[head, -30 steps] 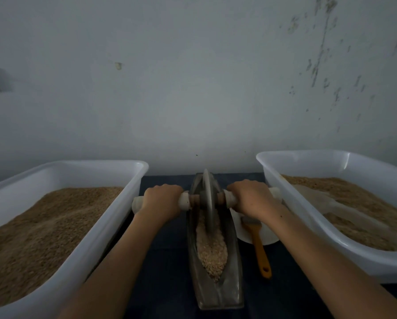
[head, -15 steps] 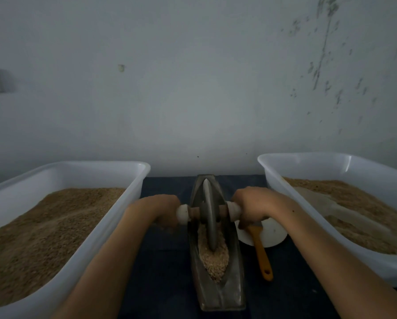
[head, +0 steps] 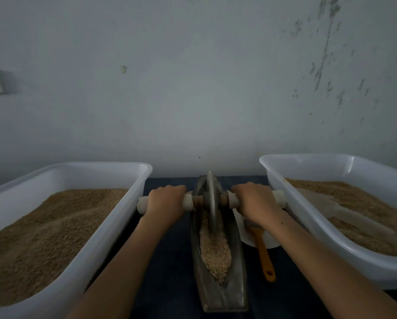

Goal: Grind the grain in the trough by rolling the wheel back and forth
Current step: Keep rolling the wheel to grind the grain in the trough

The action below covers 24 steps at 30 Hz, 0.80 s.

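Dark bench point(head: 169, 261) met stained wall point(head: 192, 88). Grain tubs point(head: 114, 229) flanked trough point(head: 235, 293). Your left hand point(head: 166, 201) and right hand point(head: 254, 200) gripped wheel point(head: 212, 203) handles; brush point(head: 263, 252) beside trough.

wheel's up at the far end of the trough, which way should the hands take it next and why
Probably pull it back toward the body. Both the left hand and right hand grip the axle with the wheel near the far end of the trough, and most of the grain lies nearer.
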{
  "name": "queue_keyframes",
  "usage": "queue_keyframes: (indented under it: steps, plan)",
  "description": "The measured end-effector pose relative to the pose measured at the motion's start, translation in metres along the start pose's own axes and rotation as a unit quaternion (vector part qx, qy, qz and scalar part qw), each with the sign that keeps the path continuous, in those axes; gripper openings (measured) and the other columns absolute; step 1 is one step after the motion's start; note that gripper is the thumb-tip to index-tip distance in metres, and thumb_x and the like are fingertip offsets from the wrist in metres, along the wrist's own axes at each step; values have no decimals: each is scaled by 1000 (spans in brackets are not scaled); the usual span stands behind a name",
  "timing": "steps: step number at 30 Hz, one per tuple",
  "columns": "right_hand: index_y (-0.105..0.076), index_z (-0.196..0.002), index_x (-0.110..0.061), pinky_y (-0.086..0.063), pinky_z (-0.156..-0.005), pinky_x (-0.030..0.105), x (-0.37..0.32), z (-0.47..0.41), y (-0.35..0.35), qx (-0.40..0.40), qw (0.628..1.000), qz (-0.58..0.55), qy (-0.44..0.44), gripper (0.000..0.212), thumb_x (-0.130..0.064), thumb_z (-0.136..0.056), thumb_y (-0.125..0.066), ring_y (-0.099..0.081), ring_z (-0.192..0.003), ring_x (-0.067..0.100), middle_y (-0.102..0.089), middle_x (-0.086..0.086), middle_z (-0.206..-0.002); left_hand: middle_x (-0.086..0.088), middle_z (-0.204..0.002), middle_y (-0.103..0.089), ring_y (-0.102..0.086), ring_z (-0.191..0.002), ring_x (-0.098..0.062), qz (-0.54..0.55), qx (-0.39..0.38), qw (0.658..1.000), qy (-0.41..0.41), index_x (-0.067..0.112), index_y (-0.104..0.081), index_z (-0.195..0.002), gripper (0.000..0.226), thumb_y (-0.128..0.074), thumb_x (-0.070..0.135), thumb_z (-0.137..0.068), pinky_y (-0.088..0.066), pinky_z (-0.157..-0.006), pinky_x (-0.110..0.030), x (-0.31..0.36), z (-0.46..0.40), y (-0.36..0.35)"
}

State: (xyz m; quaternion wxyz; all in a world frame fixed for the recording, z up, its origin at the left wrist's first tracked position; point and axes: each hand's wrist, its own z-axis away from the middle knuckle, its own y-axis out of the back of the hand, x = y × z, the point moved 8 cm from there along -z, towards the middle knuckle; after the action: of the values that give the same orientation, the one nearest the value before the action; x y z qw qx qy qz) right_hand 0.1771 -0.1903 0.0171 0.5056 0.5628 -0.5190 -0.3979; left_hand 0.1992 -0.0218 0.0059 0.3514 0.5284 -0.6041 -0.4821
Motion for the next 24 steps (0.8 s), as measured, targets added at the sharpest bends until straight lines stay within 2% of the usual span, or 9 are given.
queue_keyframes:
  steps: [3, 6, 8, 11, 14, 16, 20, 22, 24]
  plan:
    - [-56, -100, -21, -39, -78, 32, -3, 1, 2, 17, 1000, 15, 3, 11, -17, -91, -56, -60, -100, 23, -64, 2, -107, -2, -103, -63, -60, -94, -21, 9, 7, 1000, 0, 22, -48, -97, 17, -61, 25, -86, -45, -80, -34, -1, 0, -2]
    - [-60, -109, -21, -43, -81, 32, -5, 2, 3, 5, 999, 35, 8, 18, -16, -92, -56, -61, -102, 23, -64, 3, -110, -1, -105, -63, -60, -97, -21, 23, -59, 998, -12, 22, -54, -104, 24, -65, 25, -82, -47, -83, -35, -6, -1, -11]
    - [-61, -114, -20, -43, -78, 31, -7, 3, 2, -32, 998, 48, 21, 24, -17, -90, -59, -61, -103, 23, -63, 5, -112, -1, -106, -63, -59, -98, -20, 42, -130, 990, -18, 21, -56, -110, 34, -70, 26, -79, -47, -85, -35, -8, 0, -19]
    - [-62, -113, -15, -44, -73, 30, -7, 10, -3, -141, 989, 39, 31, 29, -24, -86, -67, -62, -94, 21, -64, 5, -104, -2, -102, -63, -58, -89, -17, 72, -231, 970, -36, 19, -59, -108, 34, -73, 24, -78, -47, -80, -32, -7, 6, -29]
    - [-60, -112, -11, -47, -67, 28, -7, 21, -8, -228, 973, 14, 21, 33, -25, -85, -71, -58, -77, 16, -57, 2, -84, 4, -80, -62, -58, -69, -8, 88, -309, 945, -64, 20, -60, -89, 16, -72, 19, -79, -46, -67, -24, -2, 15, -34]
    - [-59, -114, -11, -49, -71, 28, -6, 23, -9, -245, 969, 2, 13, 34, -24, -85, -71, -57, -77, 16, -56, 2, -84, 7, -73, -59, -55, -64, -4, 88, -328, 938, -72, 23, -57, -82, 16, -72, 17, -78, -43, -62, -22, 0, 17, -35]
    - [-60, -98, -14, -42, -63, 27, -7, 16, -3, -174, 983, 47, 20, 19, -25, -86, -69, -53, -70, 15, -55, 1, -79, 2, -86, -64, -58, -72, -9, 92, -292, 951, -45, 21, -59, -89, 17, -72, 21, -78, -45, -71, -26, -3, 11, -35]
    - [-61, -101, -15, -41, -70, 29, -7, 9, 1, -112, 992, 55, 18, 16, -22, -87, -65, -58, -83, 19, -62, 4, -96, -2, -101, -64, -57, -85, -16, 63, -222, 973, -25, 19, -60, -104, 30, -73, 26, -78, -45, -77, -31, -6, 4, -29]
    - [-60, -107, -18, -40, -77, 32, -5, 3, 2, -53, 998, 44, 6, 18, -18, -89, -60, -61, -98, 23, -63, 5, -108, -2, -105, -62, -59, -94, -20, 33, -143, 989, -11, 20, -57, -108, 34, -71, 28, -78, -45, -80, -34, -7, -1, -21]
